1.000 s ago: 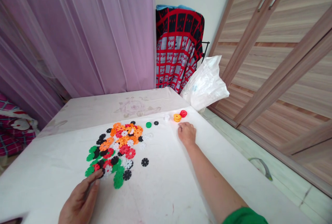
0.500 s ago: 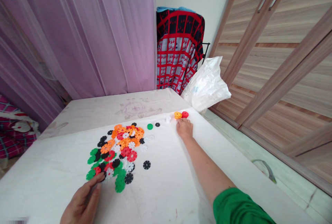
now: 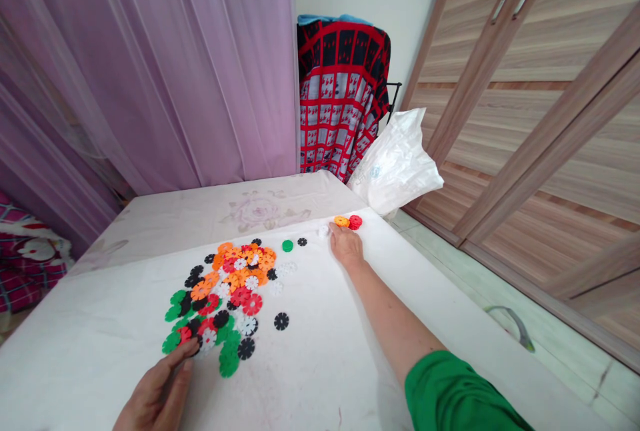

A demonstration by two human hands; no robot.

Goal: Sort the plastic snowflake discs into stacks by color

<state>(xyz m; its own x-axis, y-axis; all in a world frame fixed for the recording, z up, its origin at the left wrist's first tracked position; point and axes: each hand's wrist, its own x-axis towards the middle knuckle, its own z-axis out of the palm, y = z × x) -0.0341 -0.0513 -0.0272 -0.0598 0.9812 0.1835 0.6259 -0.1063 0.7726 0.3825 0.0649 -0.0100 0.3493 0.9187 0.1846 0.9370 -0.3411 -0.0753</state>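
My left hand (image 3: 157, 388) rests at the near edge of a mixed pile of notched plastic discs (image 3: 240, 278). Its index fingertip touches a black disc there, with the thumb held apart below. Across the table, my right hand (image 3: 347, 246) has its fingers bent together, the index tip at a small stack of white discs (image 3: 323, 230). Whatever lies between those fingers is hidden. Just beyond it stand a yellow-orange stack (image 3: 341, 221) and a red stack (image 3: 355, 222). A green stack (image 3: 287, 245) and a loose black disc (image 3: 302, 242) lie to the left.
White cloth (image 3: 320, 351) covers the near table; a flowered cover (image 3: 255, 208) shows behind. A white plastic bag (image 3: 395, 164) stands by the far right corner. Wooden cabinets (image 3: 520, 118) line the right, a purple curtain (image 3: 200, 71) the back left. One black disc (image 3: 281, 321) lies apart.
My right hand has shifted left, from the yellow-orange stack to the white stack. My left hand stays at the pile's edge. The view has moved slightly.
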